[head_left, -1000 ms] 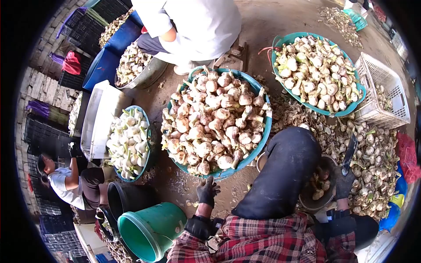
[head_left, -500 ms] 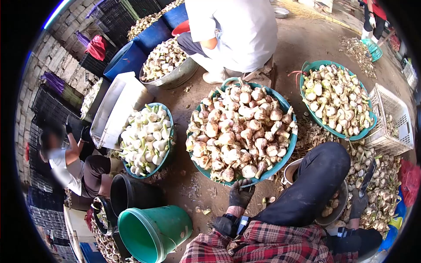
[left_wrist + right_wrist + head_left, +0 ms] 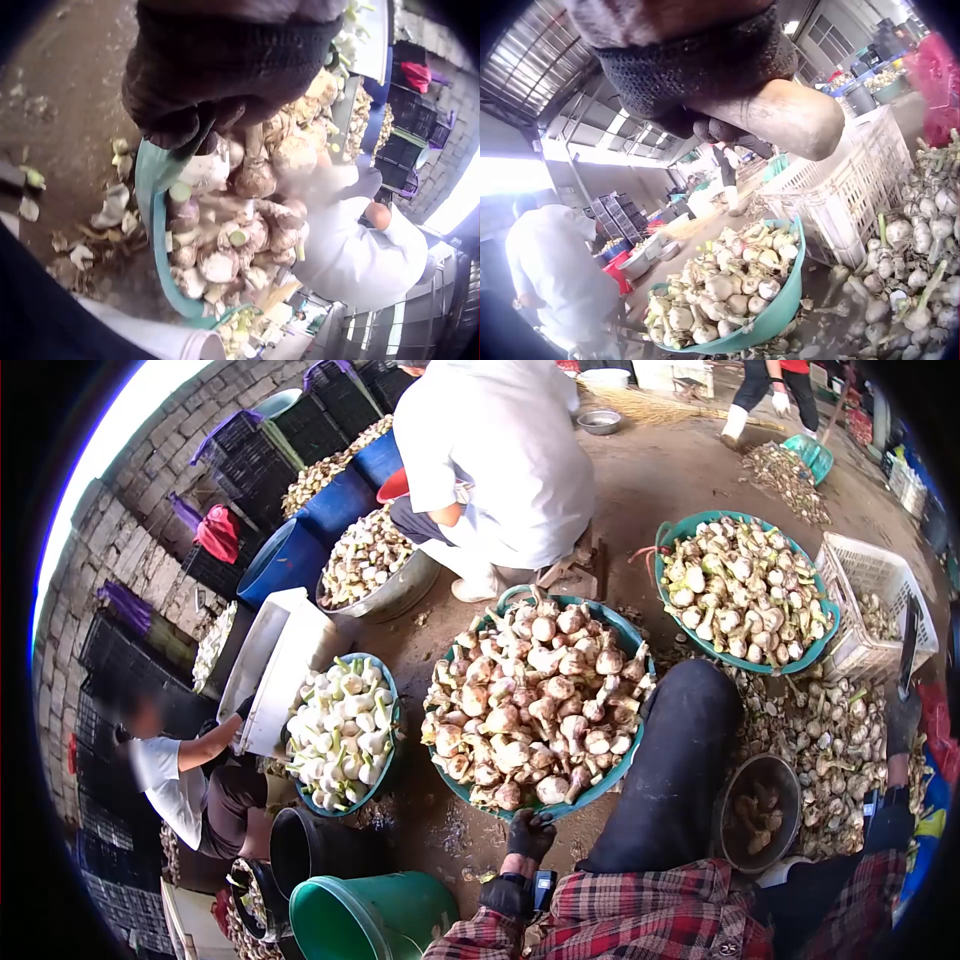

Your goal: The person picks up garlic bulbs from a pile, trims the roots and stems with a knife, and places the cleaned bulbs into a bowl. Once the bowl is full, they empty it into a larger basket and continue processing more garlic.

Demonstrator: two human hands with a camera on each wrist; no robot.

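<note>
A large teal basin [image 3: 640, 745] heaped with garlic bulbs [image 3: 545, 705] stands in front of the person's legs. At its near rim is my gloved left hand [image 3: 530, 836]; in the left wrist view the hand's [image 3: 225, 71] fingers curl over the teal rim [image 3: 159, 217], close to the bulbs [image 3: 219, 264]. Far to the right, my gloved right hand [image 3: 903, 722] grips a knife [image 3: 908, 645], blade pointing away from the body. The right wrist view shows the hand [image 3: 697, 67] round the knife's pale handle [image 3: 791, 116]; the blade is hidden there.
A metal bowl [image 3: 729, 830] with a few bulbs sits right of the knee, beside a garlic pile [image 3: 835, 745]. Beyond are another teal basin [image 3: 822, 645] and a white crate [image 3: 880, 575]. Buckets [image 3: 425, 910] and white garlic [image 3: 345, 725] lie left. A person in white [image 3: 500, 470] sits ahead.
My left hand has come up to the basin's near rim, its fingers now curled over it. My right hand has moved outward to the right with the knife, away from the metal bowl.
</note>
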